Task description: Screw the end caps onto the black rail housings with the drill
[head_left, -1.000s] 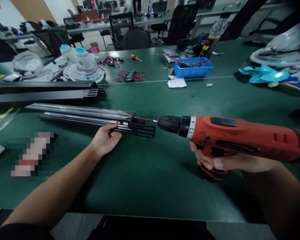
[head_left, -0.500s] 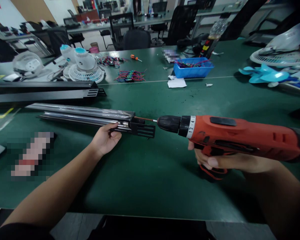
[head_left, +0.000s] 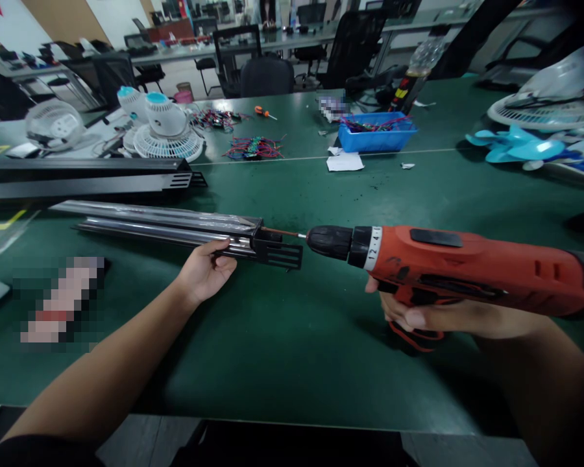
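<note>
My right hand [head_left: 418, 314] is wrapped round the handle of a red and black cordless drill [head_left: 472, 266]. The drill lies level in my grip, its black chuck pointing left, with a long thin bit [head_left: 287, 233] reaching into the end of a long dark metal profile [head_left: 175, 224]. Where the bit's tip ends is hidden inside. Around the near side of that profile, close to its slotted black end plate [head_left: 278, 254], my left hand [head_left: 207, 269] is closed. Shiny clear film seems to cover the profile's upper face.
More long metal profiles [head_left: 87, 181] lie at the left, behind the held one. White fan parts [head_left: 163, 133], wired circuit boards [head_left: 254, 148], an orange screwdriver [head_left: 263, 111] and a blue bin [head_left: 377, 135] stand farther back. Blue fan blades [head_left: 520, 146] are at the right. A blurred-out object [head_left: 65, 301] lies at the left.
Almost nothing differs. The drill's body appears a few pixels farther right and lower, while my left hand and the profile stay in place.
</note>
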Available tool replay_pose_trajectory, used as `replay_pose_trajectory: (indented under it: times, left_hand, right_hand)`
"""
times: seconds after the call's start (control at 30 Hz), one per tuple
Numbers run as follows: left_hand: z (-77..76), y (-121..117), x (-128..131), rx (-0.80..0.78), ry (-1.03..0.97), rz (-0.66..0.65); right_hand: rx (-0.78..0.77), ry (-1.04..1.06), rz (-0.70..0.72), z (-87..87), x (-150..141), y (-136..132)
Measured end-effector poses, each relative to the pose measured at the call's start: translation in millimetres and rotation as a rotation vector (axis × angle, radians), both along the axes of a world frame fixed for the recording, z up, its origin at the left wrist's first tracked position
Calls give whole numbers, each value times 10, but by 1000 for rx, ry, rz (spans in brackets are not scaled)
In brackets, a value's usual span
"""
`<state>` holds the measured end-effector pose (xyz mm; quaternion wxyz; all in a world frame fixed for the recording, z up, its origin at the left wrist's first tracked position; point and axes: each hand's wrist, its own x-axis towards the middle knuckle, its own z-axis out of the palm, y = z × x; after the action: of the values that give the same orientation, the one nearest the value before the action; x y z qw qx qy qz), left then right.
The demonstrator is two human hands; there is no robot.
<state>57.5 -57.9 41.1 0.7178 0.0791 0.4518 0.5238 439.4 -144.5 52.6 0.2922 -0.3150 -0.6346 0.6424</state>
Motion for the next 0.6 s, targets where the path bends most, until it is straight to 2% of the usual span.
replay_pose_trajectory:
  times: [0.2, 0.6]
  left_hand:
    - [-24, 6, -13, 9, -3, -17]
    - [-15, 9, -3, 8, -17, -14]
  right_hand:
    - [-50, 50, 34, -25, -11, 10]
    - [-17, 42, 40, 34, -15, 19]
